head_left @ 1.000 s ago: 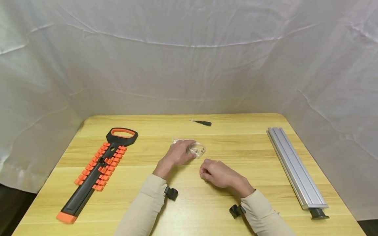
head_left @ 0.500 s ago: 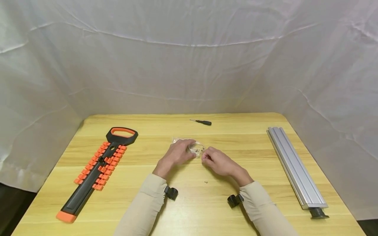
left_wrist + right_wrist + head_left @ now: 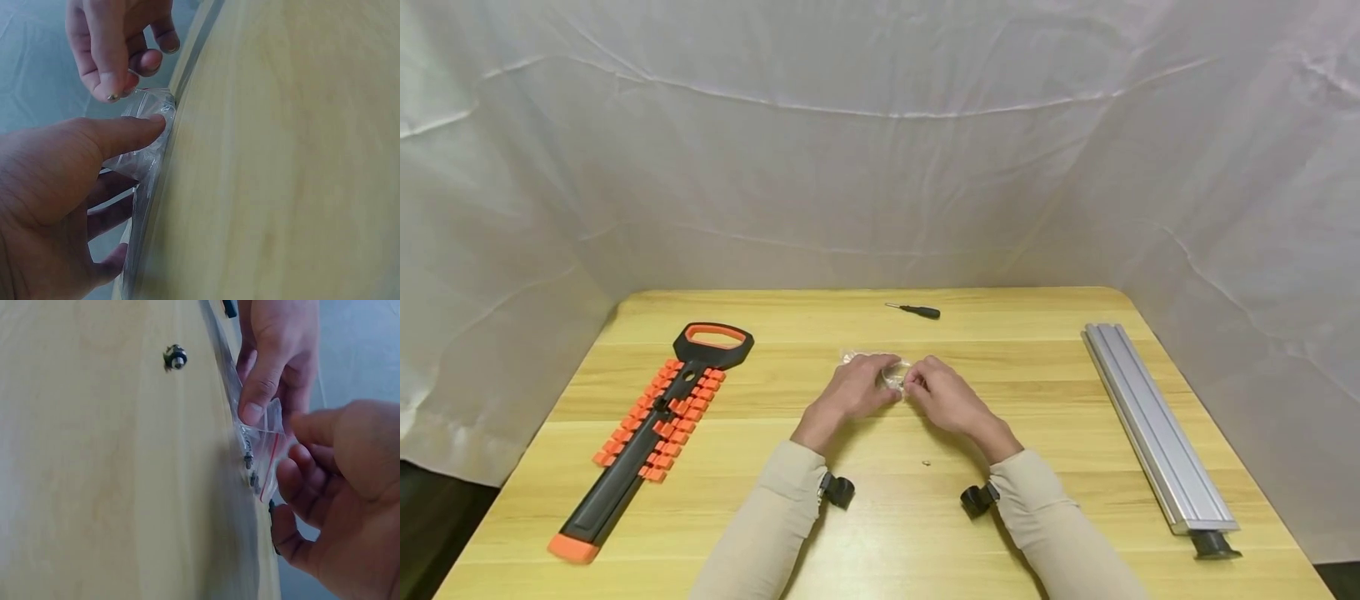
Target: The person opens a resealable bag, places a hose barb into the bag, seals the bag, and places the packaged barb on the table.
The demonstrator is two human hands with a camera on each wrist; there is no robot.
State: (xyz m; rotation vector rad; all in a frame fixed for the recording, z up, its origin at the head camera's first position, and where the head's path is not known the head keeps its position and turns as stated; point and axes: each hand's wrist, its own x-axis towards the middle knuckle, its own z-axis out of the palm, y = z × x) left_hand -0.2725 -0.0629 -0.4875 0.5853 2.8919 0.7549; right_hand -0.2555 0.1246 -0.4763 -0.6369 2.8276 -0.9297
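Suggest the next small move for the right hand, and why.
Probably the right hand should draw one of the metal pieces from the clear bag: the left hand holds the bag, the right is close beside its red strip, the pieces lie near that strip, and a loose metal part already sits on the table.

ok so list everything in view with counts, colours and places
table: 1, yellow wood-grain, centre
bag: 1, clear with red strip, mid-table
small metal parts: at least 2, dark, inside bag
loose metal part: 1, dark and silver, on table, nearer than bag
screwdriver: 1, black handle, table's far side
handled rack: 1, black and orange, table's left
clips: many, orange, along rack
rail: 1, silver, black end, table's right
curtain: count unclear, pale grey, around table
wrist devices: 2, black, on wrists
sleeves: 2, beige, on arms
left hand: 1, bare, holding bag
right hand: 1, bare, at bag's right end
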